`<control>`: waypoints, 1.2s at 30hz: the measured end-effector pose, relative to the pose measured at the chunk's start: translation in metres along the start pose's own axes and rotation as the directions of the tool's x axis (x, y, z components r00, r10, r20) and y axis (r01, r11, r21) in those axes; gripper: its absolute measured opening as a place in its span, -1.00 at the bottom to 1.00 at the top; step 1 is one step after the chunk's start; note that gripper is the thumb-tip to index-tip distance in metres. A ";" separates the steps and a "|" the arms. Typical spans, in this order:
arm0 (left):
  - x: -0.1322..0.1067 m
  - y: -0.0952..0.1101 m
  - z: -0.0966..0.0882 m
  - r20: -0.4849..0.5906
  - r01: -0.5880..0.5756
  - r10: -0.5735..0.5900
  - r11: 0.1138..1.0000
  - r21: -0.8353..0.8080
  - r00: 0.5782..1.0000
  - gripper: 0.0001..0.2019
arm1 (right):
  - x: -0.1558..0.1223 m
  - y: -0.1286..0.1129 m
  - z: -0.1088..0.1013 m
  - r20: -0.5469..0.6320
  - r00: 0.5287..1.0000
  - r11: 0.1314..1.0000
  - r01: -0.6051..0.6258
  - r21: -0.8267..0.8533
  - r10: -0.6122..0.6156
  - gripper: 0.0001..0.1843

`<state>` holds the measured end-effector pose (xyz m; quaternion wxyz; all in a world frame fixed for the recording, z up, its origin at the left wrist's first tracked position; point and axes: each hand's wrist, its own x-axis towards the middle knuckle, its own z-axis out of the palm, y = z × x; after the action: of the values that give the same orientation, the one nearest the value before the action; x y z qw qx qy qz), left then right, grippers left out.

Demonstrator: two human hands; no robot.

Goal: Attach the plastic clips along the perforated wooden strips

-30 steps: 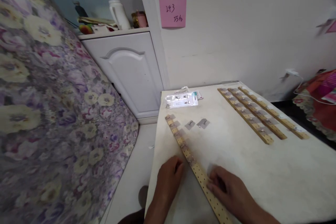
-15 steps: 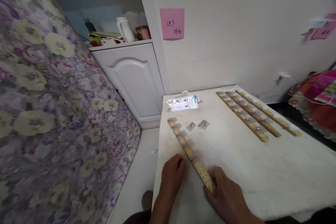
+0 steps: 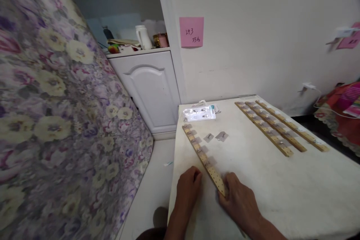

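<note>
A long perforated wooden strip (image 3: 201, 156) with clear adhesive hooks stuck along it lies diagonally on the white table (image 3: 281, 180). My right hand (image 3: 239, 201) grips the strip's near end with fingers curled over it. My left hand (image 3: 189, 189) rests on the table just left of the strip, fingers curled, touching its side. Two loose clear hooks (image 3: 217, 137) lie right of the strip's far part. A clear packet of hooks (image 3: 199, 113) sits at the table's far left corner.
Three more wooden strips with hooks (image 3: 277, 129) lie side by side at the table's far right. A floral mattress (image 3: 56, 120) leans at left. A white cabinet (image 3: 149, 86) with a jug and jars stands behind. A pink note (image 3: 191, 32) hangs on the wall.
My right hand has slid back along the strip to its near end and gripped it. The strip has moved slightly away from me. The camera view has tilted down and shifted.
</note>
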<state>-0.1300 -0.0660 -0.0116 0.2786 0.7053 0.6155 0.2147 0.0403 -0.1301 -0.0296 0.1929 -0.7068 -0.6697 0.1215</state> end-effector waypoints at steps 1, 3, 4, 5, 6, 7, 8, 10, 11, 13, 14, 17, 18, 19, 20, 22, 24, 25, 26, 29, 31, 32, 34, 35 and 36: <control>0.000 -0.001 0.000 -0.004 0.002 -0.002 1.000 0.002 1.000 -0.87 | 0.002 -0.001 0.001 -0.008 1.000 1.000 0.006 0.001 -0.006 -0.85; 0.001 -0.001 0.000 -0.012 0.005 -0.004 1.000 0.005 1.000 -0.87 | 0.005 -0.003 0.003 -0.020 1.000 1.000 0.011 0.004 -0.011 -0.85; 0.001 -0.001 0.000 -0.015 0.004 -0.003 1.000 0.007 1.000 -0.87 | 0.005 -0.004 0.003 -0.021 1.000 1.000 0.011 0.006 -0.011 -0.85; 0.001 -0.001 0.000 -0.018 0.003 -0.002 1.000 0.009 1.000 -0.86 | 0.006 -0.005 0.003 -0.019 1.000 1.000 0.011 0.011 -0.011 -0.85; 0.000 0.000 -0.001 -0.017 0.000 0.000 1.000 0.011 1.000 -0.86 | 0.006 -0.006 0.003 -0.014 1.000 1.000 0.010 0.017 -0.010 -0.85; 0.000 0.000 -0.001 -0.017 -0.003 0.003 1.000 0.011 1.000 -0.86 | 0.006 -0.007 0.002 -0.009 1.000 1.000 0.009 0.023 -0.009 -0.85; 0.000 0.000 -0.001 -0.015 -0.004 0.005 1.000 0.012 1.000 -0.85 | 0.006 -0.007 0.002 -0.004 1.000 0.999 0.011 0.033 -0.011 -0.85; 0.000 0.001 -0.002 -0.015 -0.003 0.003 1.000 0.013 1.000 -0.85 | 0.003 -0.007 0.000 0.004 1.000 0.998 0.013 0.068 -0.013 -0.82; 0.000 0.001 -0.002 -0.011 -0.002 0.002 1.000 0.012 1.000 -0.85 | 0.002 -0.006 -0.001 0.005 1.000 0.995 0.015 0.099 -0.016 -0.80; 0.000 0.001 -0.002 -0.009 0.001 -0.001 1.000 0.014 1.000 -0.85 | 0.000 -0.001 -0.003 0.010 1.000 0.980 0.025 0.196 -0.027 -0.76; 0.000 0.001 -0.002 -0.007 0.001 -0.001 1.000 0.015 1.000 -0.85 | 0.001 0.003 -0.004 0.013 0.999 0.966 0.032 0.256 -0.037 -0.77; 0.000 0.003 -0.002 0.000 0.000 0.000 1.000 0.018 1.000 -0.84 | 0.016 0.020 -0.010 -0.009 0.996 0.909 0.086 0.407 -0.090 -0.84; 0.000 0.004 -0.002 0.003 0.004 -0.004 1.000 0.018 1.000 -0.84 | 0.026 0.026 -0.012 -0.035 0.993 0.894 0.116 0.432 -0.113 -0.83; 0.000 0.005 -0.002 0.005 0.008 -0.008 1.000 0.018 1.000 -0.84 | 0.039 0.032 -0.015 -0.074 0.988 0.885 0.152 0.441 -0.133 -0.81; 0.000 0.006 -0.002 0.006 0.014 -0.014 1.000 0.018 1.000 -0.85 | 0.054 0.037 -0.017 -0.118 0.982 0.882 0.184 0.433 -0.147 -0.80; 0.000 0.007 -0.001 0.003 0.024 -0.025 1.000 0.018 1.000 -0.85 | 0.086 0.042 -0.021 -0.184 0.968 0.898 0.231 0.375 -0.172 -0.80; 0.000 0.008 0.000 -0.003 0.028 -0.028 1.000 0.012 1.000 -0.86 | 0.119 0.039 -0.025 -0.209 0.959 0.929 0.247 0.277 -0.192 -0.79; 0.001 0.008 0.000 -0.007 0.033 -0.033 0.999 0.009 0.999 -0.85 | 0.134 0.035 -0.025 -0.202 0.957 0.944 0.251 0.216 -0.208 -0.78; 0.002 0.007 0.000 -0.009 0.039 -0.039 0.999 0.004 0.999 -0.85 | 0.147 0.031 -0.025 -0.194 0.955 0.956 0.254 0.147 -0.224 -0.77; 0.004 0.006 -0.001 -0.003 0.062 -0.062 0.998 -0.022 0.998 -0.85 | 0.176 0.018 -0.021 -0.129 0.953 0.962 0.265 -0.070 -0.273 -0.72; 0.005 0.005 -0.003 0.001 0.067 -0.067 0.997 -0.040 0.998 -0.86 | 0.189 0.013 -0.016 -0.086 0.954 0.951 0.272 -0.150 -0.286 -0.73; 0.006 0.004 -0.004 0.001 0.068 -0.068 0.997 -0.047 0.998 -0.85 | 0.194 0.012 -0.013 -0.072 0.955 0.948 0.274 -0.165 -0.288 -0.73; 0.006 0.004 -0.006 0.000 0.070 -0.070 0.996 -0.057 0.998 -0.85 | 0.201 0.012 -0.008 -0.063 0.955 0.946 0.278 -0.167 -0.291 -0.75; 0.006 0.004 -0.006 0.001 0.071 -0.071 0.995 -0.064 0.997 -0.84 | 0.203 0.012 -0.007 -0.059 0.954 0.945 0.281 -0.168 -0.294 -0.76; 0.006 0.004 -0.007 0.000 0.070 -0.071 0.995 -0.070 0.998 -0.84 | 0.204 0.013 -0.007 -0.056 0.953 0.944 0.285 -0.167 -0.297 -0.77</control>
<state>-0.1307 -0.0594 -0.0037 0.3097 0.6726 0.6325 0.2272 0.0699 0.0715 -0.0111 0.1790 -0.6174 -0.7659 0.0100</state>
